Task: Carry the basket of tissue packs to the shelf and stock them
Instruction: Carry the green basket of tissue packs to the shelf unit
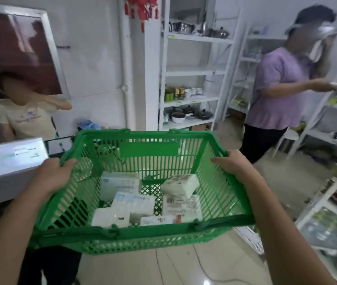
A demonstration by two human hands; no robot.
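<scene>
A green plastic basket point(149, 148) hangs in the air in front of me, held by its two side rims. My left hand point(53, 174) grips the left rim and my right hand point(234, 164) grips the right rim. Several white tissue packs point(120, 184) lie loose on the basket's bottom, some with blue print, one tilted at the right. A white shelf unit point(192, 70) stands ahead beyond the basket, with pots, jars and pans on some levels and bare boards between them.
A person in a purple shirt point(276, 89) stands at the right between shelves. A small person in a cream shirt point(25, 118) stands at the left. A white box point(9, 159) sits at my left. Stocked shelves point(332, 219) line the right side.
</scene>
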